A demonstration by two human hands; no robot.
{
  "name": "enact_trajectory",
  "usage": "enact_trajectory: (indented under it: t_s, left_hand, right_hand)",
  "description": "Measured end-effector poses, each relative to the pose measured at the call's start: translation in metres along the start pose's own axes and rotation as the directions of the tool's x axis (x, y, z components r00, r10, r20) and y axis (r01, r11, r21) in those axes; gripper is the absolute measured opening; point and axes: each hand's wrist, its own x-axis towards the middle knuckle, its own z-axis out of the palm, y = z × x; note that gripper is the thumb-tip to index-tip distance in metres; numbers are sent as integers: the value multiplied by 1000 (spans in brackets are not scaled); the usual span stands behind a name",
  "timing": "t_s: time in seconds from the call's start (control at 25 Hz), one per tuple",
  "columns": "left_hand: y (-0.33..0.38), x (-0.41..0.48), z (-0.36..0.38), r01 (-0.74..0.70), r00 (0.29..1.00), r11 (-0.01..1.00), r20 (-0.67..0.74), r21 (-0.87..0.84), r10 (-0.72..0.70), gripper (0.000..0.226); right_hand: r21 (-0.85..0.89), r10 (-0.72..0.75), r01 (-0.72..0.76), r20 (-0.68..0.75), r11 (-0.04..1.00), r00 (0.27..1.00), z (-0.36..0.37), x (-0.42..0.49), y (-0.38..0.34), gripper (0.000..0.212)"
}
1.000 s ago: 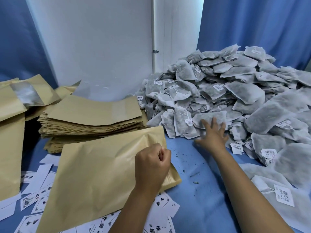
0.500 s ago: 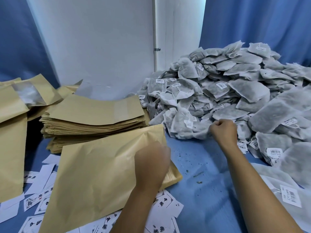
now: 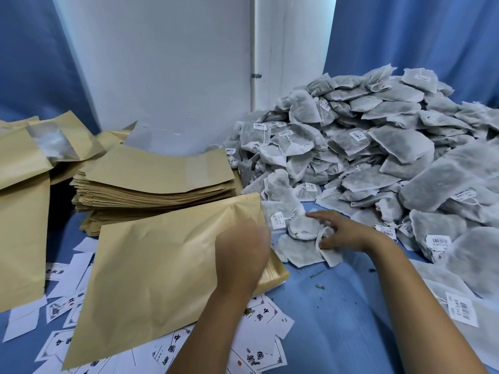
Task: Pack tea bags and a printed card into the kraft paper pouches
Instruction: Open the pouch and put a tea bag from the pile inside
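Note:
A large kraft pouch (image 3: pixel 151 265) lies flat on the blue table, its mouth toward the right. My left hand (image 3: pixel 243 252), blurred, grips the pouch at its right edge. Just right of that edge, my right hand (image 3: pixel 343 234) holds a few grey tea bags (image 3: pixel 299 249) with white tags, which lie on the table. The edge of one bag sits between its thumb and fingers. Printed cards (image 3: pixel 259 346) with black characters lie scattered under and in front of the pouch.
A big heap of tea bags (image 3: pixel 391 147) fills the right side up to the blue curtain. A stack of flat kraft pouches (image 3: pixel 151 179) stands behind the pouch. Standing pouches (image 3: pixel 21 211) line the left edge. A white wall (image 3: pixel 162 63) is behind.
My right hand reached into the heap, closed on tea bags and pulled them left to the pouch's mouth. My left hand stayed on the pouch's edge.

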Motion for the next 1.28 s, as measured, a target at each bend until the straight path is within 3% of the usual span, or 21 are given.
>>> enact_trajectory:
  t_s: [0.2,0.24,0.28,0.32,0.36,0.4,0.44,0.48,0.56,0.64,0.68,0.72,0.76,0.8,0.88,0.96,1.0,1.08,1.16,1.2,1.28]
  left_hand:
    - [3,0,-2,-38,999,999,-23,38,39,30]
    - [3,0,-3,-32,999,999,-29,38,33,29]
    - [3,0,-3,-19,999,999,-34,30,20,29]
    - [2,0,-2,5,999,1000,-40,11,-5,29]
    - [2,0,-1,36,998,999,-44,-19,-37,29]
    - [3,0,0,64,997,997,-44,-54,-66,29]
    - [5,0,0,74,996,995,-50,-72,-78,31]
    - [6,1,1,70,995,995,-59,-73,-75,33]
    - [7,2,0,58,996,995,-65,-78,-63,35]
    - [8,3,-2,31,997,995,-72,-98,-38,33]
    - [9,3,-2,0,997,995,-75,-101,-7,33]
    - [10,2,-1,-38,997,995,-70,-96,32,33]
    - [10,1,0,-71,996,993,-59,-92,65,33]
    - [10,-1,2,-82,996,992,-47,-94,78,33]
    - [9,-2,4,-31,999,994,-33,-109,28,36]
    - [8,1,2,21,998,993,-50,-120,-27,37]
    - [7,3,1,13,997,994,-71,-111,-21,36]
    - [6,6,-2,-12,995,996,-95,-87,4,36]
    - [8,6,-4,-28,995,996,-100,-90,19,36]
    - [12,4,-4,-51,995,993,-95,-106,41,35]
    - [22,1,-2,-128,990,985,-68,-116,121,34]
  right_hand:
    - [-144,34,-86,-329,986,944,8,9,-3,43]
    - [-85,-1,-35,-391,996,921,10,10,-3,35]
    - [103,-6,62,-473,993,881,8,10,-6,27]
    - [431,60,195,-511,881,857,4,9,-11,20]
    - [769,129,316,-455,555,881,0,5,-20,14]
    - [925,90,337,-356,173,930,0,1,-30,12]
    - [962,-2,268,-268,-52,963,3,-1,-39,17]
    - [987,-84,158,-161,-39,983,11,-6,-49,21]
    - [957,-204,-63,124,284,971,34,-13,-68,20]
    - [826,-198,-110,259,552,945,54,-14,-81,15]
    - [763,-187,-24,188,646,964,64,-13,-86,17]
    - [643,-185,128,22,755,983,71,-12,-92,23]
    - [503,-207,245,-130,829,970,80,-9,-96,32]
    - [389,-222,281,-191,878,956,89,-6,-101,40]
    - [305,-268,304,-156,903,951,100,-7,-105,42]
    - [279,-338,311,50,908,940,90,-14,-106,33]
    - [324,-353,309,84,894,932,79,-16,-104,26]
    - [464,-336,256,98,848,937,53,-24,-100,12]
    - [486,-327,218,151,846,933,42,-28,-97,22]
    - [484,-314,204,158,851,936,46,-29,-95,16]
    - [483,-217,141,104,864,971,71,-25,-90,28]
